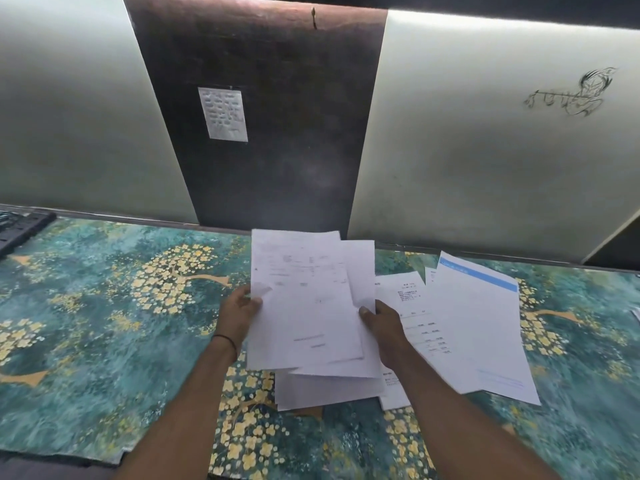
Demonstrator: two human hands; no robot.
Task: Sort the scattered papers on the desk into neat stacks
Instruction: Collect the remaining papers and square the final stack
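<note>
A loose bundle of white printed papers [308, 303] is held up over the middle of the desk. My left hand [239, 315] pinches its left edge, thumb on top. My right hand [379, 323] grips the right edge, thumb on the front sheet. The sheets in the bundle are fanned and uneven. Under it, more white sheets [325, 389] lie flat on the desk. To the right lie a sheet with printed text [415, 320] and a sheet with a blue band across its top [485, 327], overlapping.
The desk is covered with a teal floral cloth [121, 323]. A black keyboard [20, 230] sits at the far left edge. Behind stand pale panels and a dark board with a small note [223, 114] stuck on it. Another paper corner [636, 313] shows at the right edge.
</note>
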